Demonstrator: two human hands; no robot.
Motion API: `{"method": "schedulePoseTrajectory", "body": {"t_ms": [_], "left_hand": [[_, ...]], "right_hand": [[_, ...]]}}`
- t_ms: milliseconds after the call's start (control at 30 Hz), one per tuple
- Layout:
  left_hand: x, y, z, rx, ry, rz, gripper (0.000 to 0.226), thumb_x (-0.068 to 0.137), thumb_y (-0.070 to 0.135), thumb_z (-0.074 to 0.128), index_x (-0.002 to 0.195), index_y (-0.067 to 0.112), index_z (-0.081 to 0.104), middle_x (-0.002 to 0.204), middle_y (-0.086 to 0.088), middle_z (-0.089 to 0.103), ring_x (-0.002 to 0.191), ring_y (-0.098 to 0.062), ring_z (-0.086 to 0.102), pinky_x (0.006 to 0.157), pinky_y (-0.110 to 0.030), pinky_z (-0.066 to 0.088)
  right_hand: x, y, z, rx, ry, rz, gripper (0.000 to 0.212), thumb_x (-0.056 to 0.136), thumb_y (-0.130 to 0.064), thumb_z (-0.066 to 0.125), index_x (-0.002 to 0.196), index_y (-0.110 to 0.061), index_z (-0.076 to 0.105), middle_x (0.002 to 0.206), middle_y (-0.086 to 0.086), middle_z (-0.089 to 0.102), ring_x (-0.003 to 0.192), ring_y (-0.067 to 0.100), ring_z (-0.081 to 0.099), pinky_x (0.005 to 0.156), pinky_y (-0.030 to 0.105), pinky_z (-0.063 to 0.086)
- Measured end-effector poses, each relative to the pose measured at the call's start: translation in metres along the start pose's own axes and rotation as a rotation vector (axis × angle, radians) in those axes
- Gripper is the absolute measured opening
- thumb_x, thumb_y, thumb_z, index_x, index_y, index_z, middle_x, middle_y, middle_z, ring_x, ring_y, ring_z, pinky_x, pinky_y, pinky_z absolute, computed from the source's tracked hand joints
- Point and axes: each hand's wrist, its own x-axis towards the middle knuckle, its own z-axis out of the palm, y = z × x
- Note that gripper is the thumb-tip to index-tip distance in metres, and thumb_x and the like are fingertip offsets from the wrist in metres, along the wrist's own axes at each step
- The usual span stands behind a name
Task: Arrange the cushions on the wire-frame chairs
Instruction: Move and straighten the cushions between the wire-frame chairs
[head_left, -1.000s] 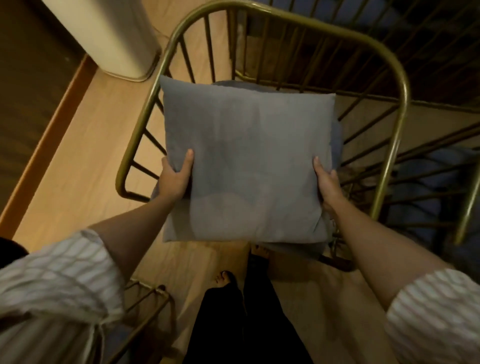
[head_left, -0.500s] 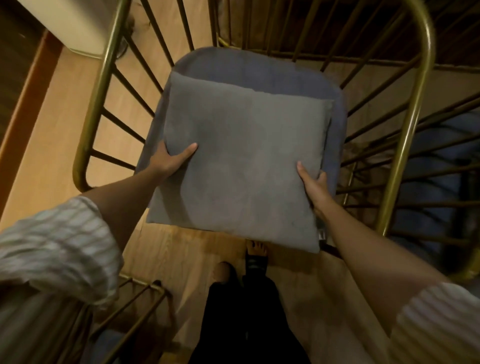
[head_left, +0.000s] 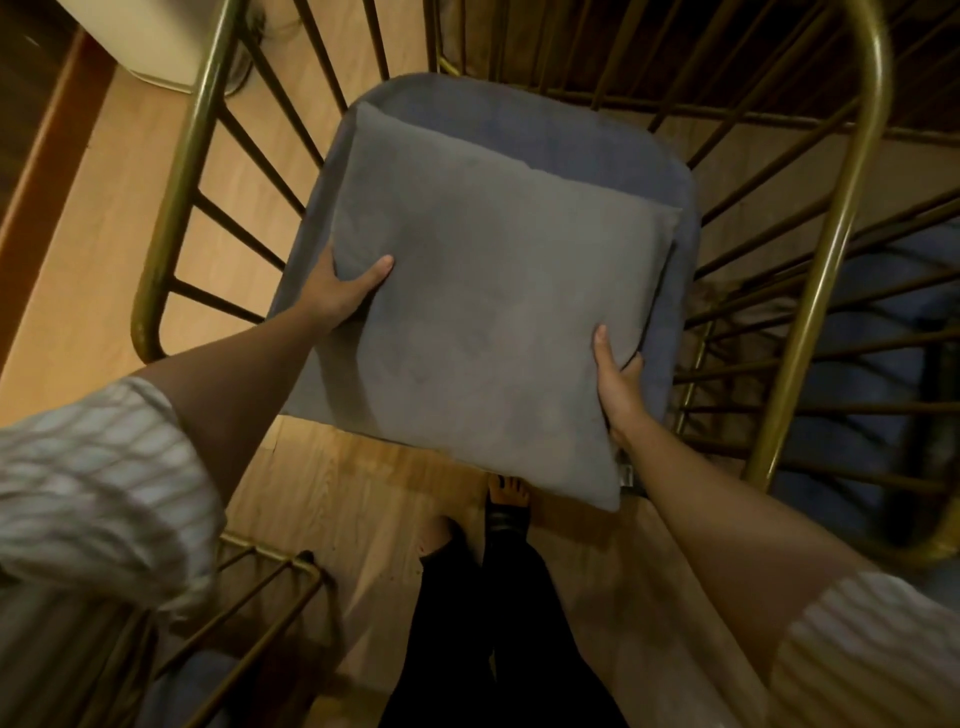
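1. Spreading under everything is a pale wooden floor (head_left: 93, 218) with a visible plank grain.
2. Standing on that floor, a wire-frame chair (head_left: 836, 244) has a curved brass-coloured tube rim and thin dark rods fanning down toward its seat.
3. Lying inside the chair, a blue-grey seat pad (head_left: 519, 124) with rounded corners fills the seat; its cloth looks matte and soft.
4. Held above the seat pad, a square grey cushion (head_left: 483, 312) of plain woven fabric overlaps most of the pad; its near corner hangs past the chair's front edge, over the floor. No writing or label can be read on it.
5. Gripping the cushion's left edge, the left hand (head_left: 337, 296) has its thumb on top and fingers tucked beneath.
6. Clasping the cushion's right edge near the chair's rim, the right hand (head_left: 618, 384) pinches it the same way, thumb on top.
7. Showing at both forearms are rolled, pale striped sleeves (head_left: 98, 488).
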Motion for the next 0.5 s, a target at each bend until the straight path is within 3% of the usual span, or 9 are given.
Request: {"method": "schedulePoseTrajectory", "body": {"t_ms": [133,267,367,500], "left_hand": [[0.008,-0.01,0.003,0.051,-0.018,-0.01,0.101,0.074,0.069,0.066,0.153,0.03,0.016,0.152,-0.004,0.04,0.138,-0.029,0.04,0.116,-0.05,0.032],[0.002,-0.008,0.016,0.285,0.11,-0.089,0.1,0.079,0.078,0.049,0.155,0.029,0.007,0.16,-0.011,0.025,0.147,-0.038,0.021,0.119,-0.058,0.016],[-0.022,-0.009,0.028,0.359,0.167,-0.067,0.084,0.092,0.068,0.032,0.156,0.024,-0.001,0.164,-0.014,0.007,0.15,-0.037,0.003,0.12,-0.058,0.003],[-0.067,-0.021,0.028,0.456,0.073,0.018,0.076,0.098,0.057,0.032,0.155,0.021,-0.002,0.164,-0.015,-0.003,0.15,-0.035,-0.002,0.121,-0.053,0.006]], "right_hand": [[0.001,0.006,0.005,-0.065,0.026,0.006,0.134,0.051,-0.098,0.054,0.159,-0.027,0.016,0.157,0.005,0.041,0.136,0.023,0.047,0.114,0.033,0.035],[0.002,0.009,0.005,-0.13,0.051,0.038,0.114,0.072,-0.086,0.053,0.16,-0.025,0.012,0.16,0.01,0.035,0.143,0.032,0.04,0.12,0.048,0.032],[-0.003,0.008,0.001,-0.252,0.074,0.072,0.104,0.084,-0.081,0.044,0.161,-0.018,0.012,0.163,0.014,0.029,0.147,0.036,0.033,0.122,0.05,0.025],[-0.034,0.003,-0.002,-0.413,0.122,0.103,0.087,0.096,-0.068,0.038,0.16,-0.013,0.014,0.163,0.02,0.024,0.148,0.04,0.028,0.122,0.052,0.022]]}}
